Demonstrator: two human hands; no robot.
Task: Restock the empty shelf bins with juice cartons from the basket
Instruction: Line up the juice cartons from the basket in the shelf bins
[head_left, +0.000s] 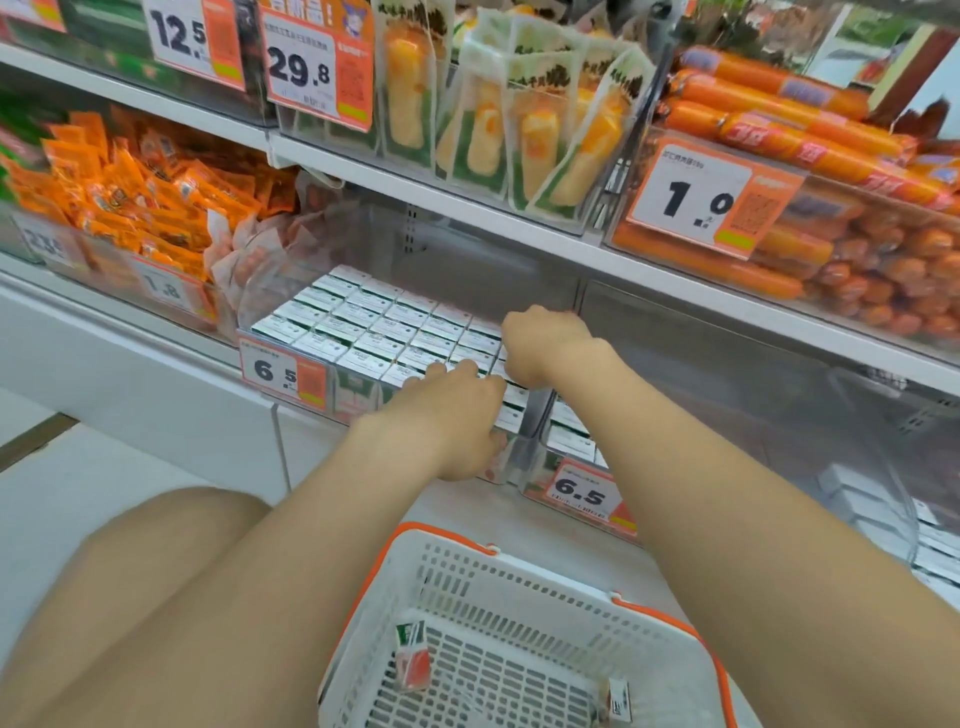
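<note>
A clear shelf bin (291, 312) with a 6.5 price tag holds several rows of white-topped juice cartons (379, 322). My left hand (452, 415) lies over the bin's front right corner, fingers stretched onto the front cartons and thumb down its front wall. My right hand (545, 343) is curled over the cartons at the bin's right side; what its fingers hold is hidden. Below, the white basket (519, 587) with orange handles holds one carton (413, 657) at its left and another (619, 701) at its right.
A second clear bin (571, 447) with a 6.5 tag and some cartons stands to the right, and another bin (883, 499) further right. Orange snack packs (130, 192) fill the left bin. Sausages (831, 249) and packed corn (498, 130) sit on shelves above. My knees (182, 597) are at lower left.
</note>
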